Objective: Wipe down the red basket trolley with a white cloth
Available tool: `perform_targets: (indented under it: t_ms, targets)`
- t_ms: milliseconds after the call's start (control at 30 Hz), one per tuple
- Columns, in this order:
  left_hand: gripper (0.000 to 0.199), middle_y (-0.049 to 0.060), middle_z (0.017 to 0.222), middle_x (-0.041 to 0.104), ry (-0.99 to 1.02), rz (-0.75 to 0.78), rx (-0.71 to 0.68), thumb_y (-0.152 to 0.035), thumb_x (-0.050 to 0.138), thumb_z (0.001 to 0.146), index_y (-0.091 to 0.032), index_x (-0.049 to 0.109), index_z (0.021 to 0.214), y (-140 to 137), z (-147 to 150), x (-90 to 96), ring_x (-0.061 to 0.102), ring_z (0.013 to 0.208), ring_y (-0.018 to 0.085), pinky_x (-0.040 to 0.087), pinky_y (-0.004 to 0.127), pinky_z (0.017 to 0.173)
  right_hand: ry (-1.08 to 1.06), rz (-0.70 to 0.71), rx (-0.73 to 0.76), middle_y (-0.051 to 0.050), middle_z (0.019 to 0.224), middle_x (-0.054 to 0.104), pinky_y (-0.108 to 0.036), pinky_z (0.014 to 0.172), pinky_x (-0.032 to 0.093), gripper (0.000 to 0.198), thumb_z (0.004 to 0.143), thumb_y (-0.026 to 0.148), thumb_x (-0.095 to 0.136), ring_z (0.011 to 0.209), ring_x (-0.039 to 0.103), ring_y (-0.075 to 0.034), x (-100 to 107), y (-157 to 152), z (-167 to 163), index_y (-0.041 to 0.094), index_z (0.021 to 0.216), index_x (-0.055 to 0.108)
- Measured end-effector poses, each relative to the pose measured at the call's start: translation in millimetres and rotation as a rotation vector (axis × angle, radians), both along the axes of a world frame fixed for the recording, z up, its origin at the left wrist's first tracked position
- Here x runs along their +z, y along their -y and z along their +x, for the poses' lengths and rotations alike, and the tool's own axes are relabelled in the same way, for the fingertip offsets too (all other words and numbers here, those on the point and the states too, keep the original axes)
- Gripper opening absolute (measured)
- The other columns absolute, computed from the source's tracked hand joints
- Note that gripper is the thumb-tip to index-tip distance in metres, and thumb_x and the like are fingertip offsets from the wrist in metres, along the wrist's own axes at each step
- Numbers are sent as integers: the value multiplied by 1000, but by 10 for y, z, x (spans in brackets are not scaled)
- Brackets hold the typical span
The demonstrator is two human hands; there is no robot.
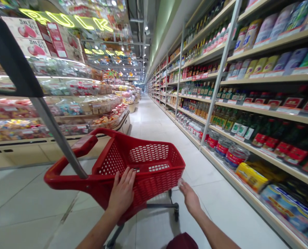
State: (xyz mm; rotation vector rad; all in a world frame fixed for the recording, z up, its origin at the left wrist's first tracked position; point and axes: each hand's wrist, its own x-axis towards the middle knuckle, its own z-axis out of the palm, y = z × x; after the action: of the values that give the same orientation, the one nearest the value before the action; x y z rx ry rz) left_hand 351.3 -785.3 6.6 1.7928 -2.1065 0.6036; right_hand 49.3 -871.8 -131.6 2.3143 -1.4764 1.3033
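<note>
So the red shopping cart sat right in front of the person, rolling on the floor of a long aisle. Its basket ran away from the camera, long axis pointing up the aisle, tilted a bit toward the left.

The left hand was flat on the near rim of the basket, fingers spread over the edge, resting on it more than gripping it. The right hand was off the cart, just beside its near right corner, fingers loose and a bit blurred. It may have pinched something small and pale at the fingertips, but I couldn't tell. So the 2 hands were apart, the left clearly the closer one to the cart.

The red handle bar curved out to the left, well away from both hands, with a grey pole crossing in front of it.

Shelves of bottles and jars lined the right side, and bulk food bins the left.
</note>
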Motion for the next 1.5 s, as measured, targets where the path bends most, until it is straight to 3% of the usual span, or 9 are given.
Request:
perform_targets:
  t_ms: [200,367,533,733,900,1067,1267,1433,1500]
  targets:
    - [50,7,130,45,37,-44,7,-16,41,71,-13,47,120,24,43,-65,30,126,21,8,44,108,94,-59,-40,-5,126,48,-41,99,36,48,78,5,30,121,38,-18,219,-88,94,19,118,52]
    - [54,5,134,38,106,-48,-18,-17,40,70,-15,42,124,25,91,-83,26,128,20,7,44,108,-47,86,66,-7,110,61,-36,87,48,37,81,13,36,105,54,-19,235,-170,300,20,108,60]
    - [57,5,139,30,169,-46,1,-19,38,72,-15,33,129,-13,124,-93,18,130,19,9,44,107,33,-146,137,-6,125,49,-43,99,35,49,79,2,30,123,35,-18,389,-158,486,20,119,51]
    - [57,4,140,27,183,10,11,-19,36,73,-15,32,130,-102,133,-89,18,130,19,14,41,106,-114,-94,233,-7,109,62,-37,85,49,42,80,4,35,110,50,-19,275,-313,603,22,107,60]
    - [58,5,140,27,195,44,-11,-19,37,73,-14,31,131,-166,179,-22,18,130,19,14,39,106,-33,-234,272,-8,124,50,-43,96,39,47,80,2,34,124,33,-19,510,-304,821,19,121,49]
    - [56,6,139,29,199,-39,81,-15,35,73,-12,35,129,-241,269,-18,21,129,20,15,39,106,-204,-138,324,-7,106,63,-35,83,50,44,77,2,35,108,52,-18,270,-435,892,23,107,60]
    - [56,8,138,31,210,-54,58,-15,36,73,-10,35,128,-288,295,-12,23,129,21,17,39,105,-76,-230,308,-8,123,51,-42,97,38,47,80,2,33,124,33,-19,516,-454,1158,19,121,49]
    - [60,8,139,29,227,-129,57,-14,36,71,-10,31,130,-376,421,-41,21,130,20,15,39,106,-175,-205,424,-7,105,63,-36,89,47,41,81,3,36,114,47,-17,357,-548,1268,22,109,59]
    - [61,9,139,28,214,-145,76,-14,37,70,-9,31,130,-404,435,-69,19,130,21,15,39,106,-131,-205,423,-7,110,61,-38,91,45,41,81,3,37,117,43,-17,418,-567,1332,21,112,56]
